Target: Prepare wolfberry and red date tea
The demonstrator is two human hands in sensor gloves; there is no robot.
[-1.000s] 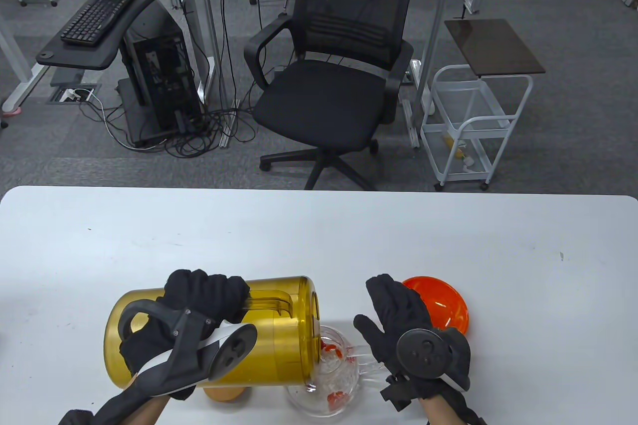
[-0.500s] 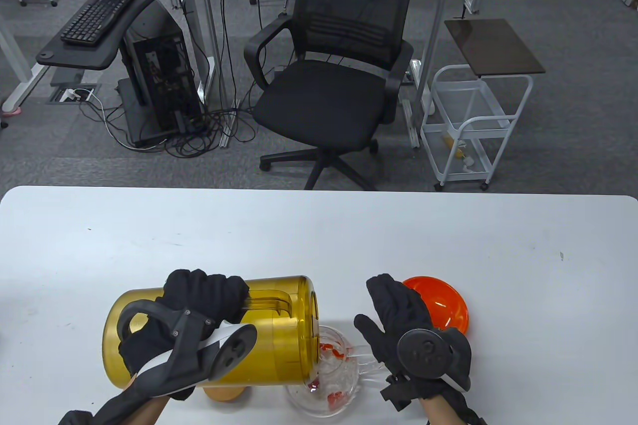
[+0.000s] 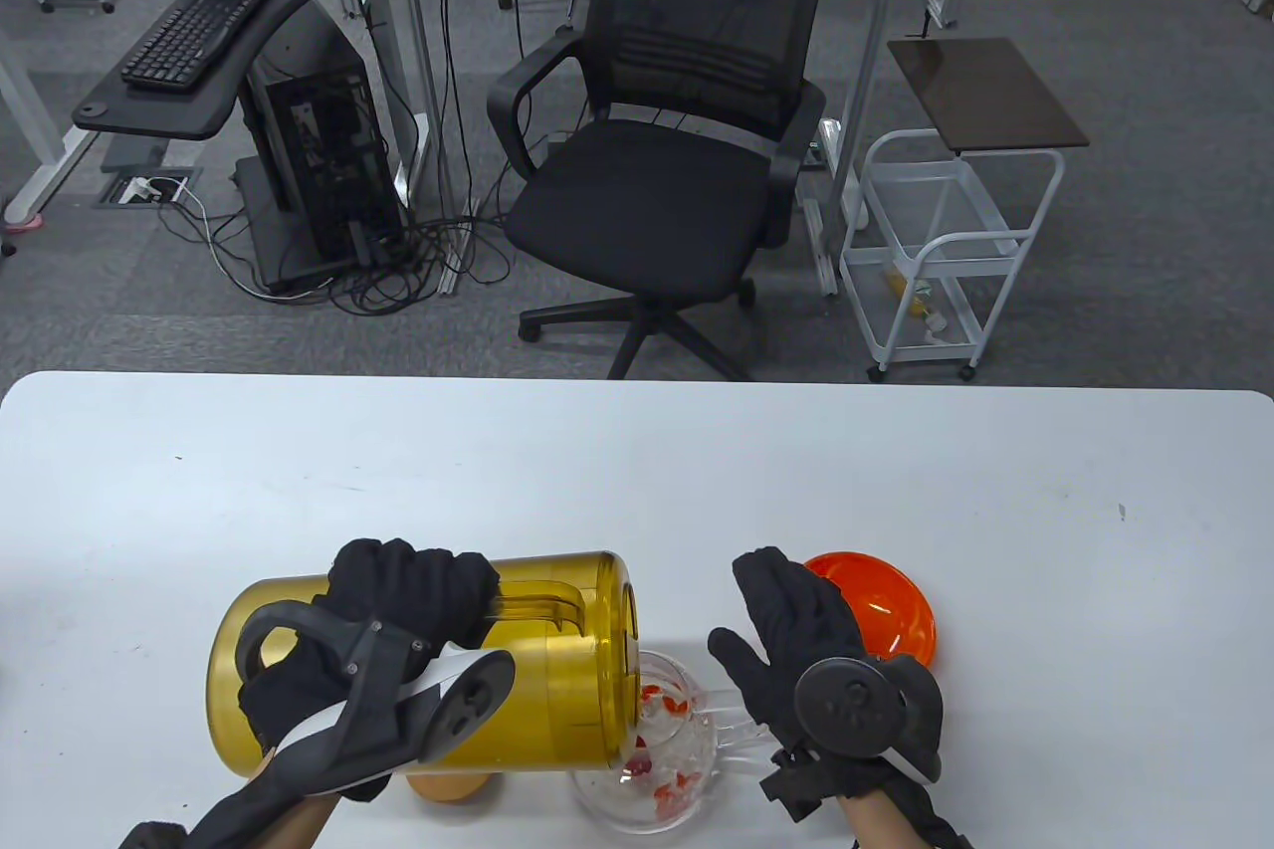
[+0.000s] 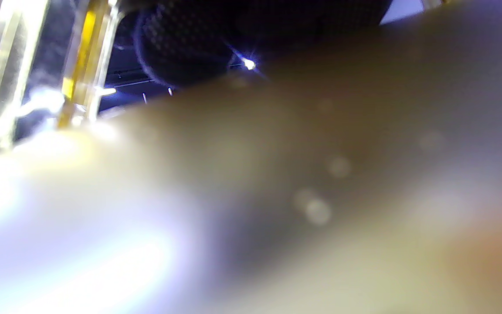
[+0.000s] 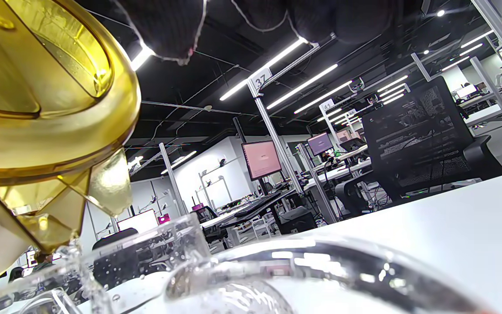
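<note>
Step in hand: adding water to the tea. The translucent amber plastic pitcher [image 3: 428, 665] is tipped nearly onto its side, its spout over the clear glass teapot [image 3: 652, 759], which stands on the white table [image 3: 637, 481] at the near edge. The right wrist view shows a thin stream of water falling from the spout into the glass vessel. Red pieces, judged to be wolfberries and dates, float inside the teapot.

Left hand [image 3: 398, 630]: the grip is wrapped around the pitcher's handle, fingers curled over it. The left wrist view is blurred by the pitcher wall and adds no detail.

Right hand [image 3: 806, 650]: it lies beside the teapot at its clear handle, fingers extended forward rather than curled. Whether the palm actually presses the handle cannot be told; the tracker hides the contact.

Next move, as a judgement: watch the fill level, then rotate the pitcher back upright before the water nears the rim, and set it down apart from the teapot. The right hand should brace the teapot until pouring ends.

Materials: the pitcher is a smooth, rigid, see-through cylinder with a moulded handle. The teapot is thin, rounded glass, wet and slippery. A glossy orange round plastic lid [image 3: 881, 605] lies flat just beyond the right hand. A small orange rounded object [image 3: 443, 786] sits under the pitcher; its identity is unclear.
</note>
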